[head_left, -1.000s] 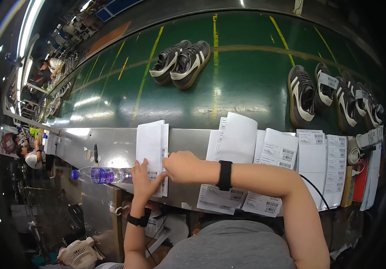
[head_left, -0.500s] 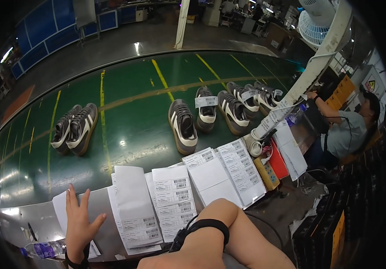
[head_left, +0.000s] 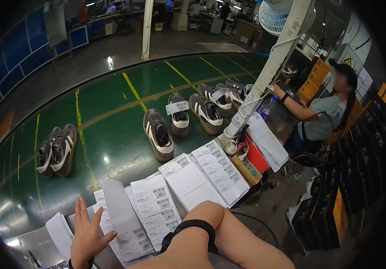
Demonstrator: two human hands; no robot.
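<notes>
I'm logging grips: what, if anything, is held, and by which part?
Left hand: nothing held, fingers spread. Right hand: cannot tell; its fingers are out of view.

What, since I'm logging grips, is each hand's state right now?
Left hand: open, fingers spread, holding nothing visible, near the sheets.
Right hand: cannot be told; its fingers are out of view.

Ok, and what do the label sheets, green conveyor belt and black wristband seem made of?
Label sheets: matte white paper, judging by thin edges and one sheet's soft bend. Green conveyor belt: smooth, glossy, likely plastic or rubber, given the bright reflections. Black wristband: dull, possibly rubber or fabric; its even darkness doesn't settle which.
</notes>
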